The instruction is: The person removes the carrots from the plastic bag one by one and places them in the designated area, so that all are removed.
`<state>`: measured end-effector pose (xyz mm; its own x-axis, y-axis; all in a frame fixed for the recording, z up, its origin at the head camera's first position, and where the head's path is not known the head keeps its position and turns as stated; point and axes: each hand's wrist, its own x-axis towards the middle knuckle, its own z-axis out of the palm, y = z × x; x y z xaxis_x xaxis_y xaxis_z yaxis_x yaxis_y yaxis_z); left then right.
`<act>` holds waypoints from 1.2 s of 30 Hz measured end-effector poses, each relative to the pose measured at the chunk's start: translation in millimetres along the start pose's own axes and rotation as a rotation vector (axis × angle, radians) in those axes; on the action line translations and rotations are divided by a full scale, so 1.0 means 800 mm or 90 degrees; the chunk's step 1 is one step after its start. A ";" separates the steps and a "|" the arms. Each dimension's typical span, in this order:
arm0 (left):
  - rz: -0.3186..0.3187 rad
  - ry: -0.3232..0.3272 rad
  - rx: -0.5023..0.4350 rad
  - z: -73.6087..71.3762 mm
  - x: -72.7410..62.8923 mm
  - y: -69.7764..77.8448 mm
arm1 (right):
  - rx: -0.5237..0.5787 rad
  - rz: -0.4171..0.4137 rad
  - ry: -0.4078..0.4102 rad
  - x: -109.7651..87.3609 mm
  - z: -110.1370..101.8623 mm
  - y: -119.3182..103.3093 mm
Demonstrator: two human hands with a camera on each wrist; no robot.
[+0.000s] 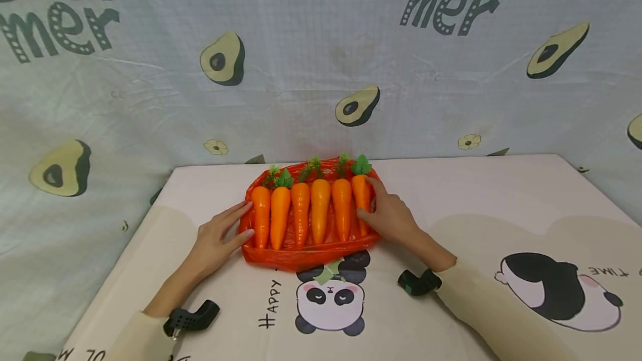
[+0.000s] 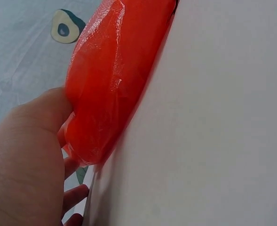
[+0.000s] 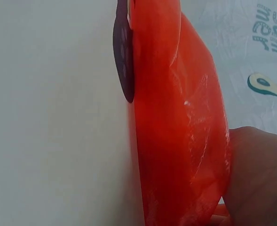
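Observation:
Several orange carrots (image 1: pixel 301 210) with green tops lie side by side in a row on a shallow holder covered in red plastic (image 1: pixel 296 259). At its left end my left hand (image 1: pixel 215 241) rests with fingers spread, fingertips and thumb right at the edge beside the leftmost carrot (image 1: pixel 261 216). The left wrist view shows the thumb reaching over the red plastic (image 2: pixel 110 84). My right hand (image 1: pixel 393 213) holds the rightmost carrot (image 1: pixel 360 194) between thumb and index finger. In the right wrist view, the red plastic (image 3: pixel 176 122) hides its fingertips.
The holder stands on a pale tabletop (image 1: pixel 241 305) printed with a panda (image 1: pixel 330 299) in front and another animal figure (image 1: pixel 557 294) at right. Behind hangs a light curtain (image 1: pixel 291 99) with avocado prints. Black wrist devices (image 1: pixel 190 316) sit on both arms.

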<state>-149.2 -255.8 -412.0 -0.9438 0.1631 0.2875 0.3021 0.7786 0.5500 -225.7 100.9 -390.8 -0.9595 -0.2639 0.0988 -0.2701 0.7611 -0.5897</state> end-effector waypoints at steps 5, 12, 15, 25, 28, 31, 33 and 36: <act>0.000 0.000 0.000 0.002 0.000 -0.001 | 0.008 0.009 0.005 -0.002 0.000 0.000; 0.001 0.000 0.006 0.003 0.000 -0.002 | 0.030 -0.004 0.031 -0.003 -0.004 -0.003; -0.001 -0.002 0.007 0.002 0.000 -0.002 | 0.035 -0.006 0.039 -0.002 -0.005 -0.004; -0.001 -0.002 0.010 0.001 0.001 -0.003 | 0.051 -0.019 0.066 -0.003 -0.010 -0.010; 0.001 -0.001 0.009 0.001 0.000 -0.003 | 0.065 -0.026 0.075 -0.004 -0.013 -0.012; 0.005 0.001 0.008 0.001 0.000 -0.003 | 0.078 -0.030 0.087 -0.004 -0.018 -0.013; 0.006 0.001 0.008 0.002 0.000 -0.003 | 0.086 -0.029 0.092 -0.003 -0.021 -0.013; 0.009 0.003 0.008 0.002 0.001 -0.003 | 0.096 -0.031 0.097 -0.002 -0.027 -0.012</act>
<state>-150.7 -256.6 -414.3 -0.9390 0.1716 0.2982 0.3135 0.7839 0.5360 -223.1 106.4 -368.1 -0.9499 -0.1971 0.2427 -0.3120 0.6492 -0.6936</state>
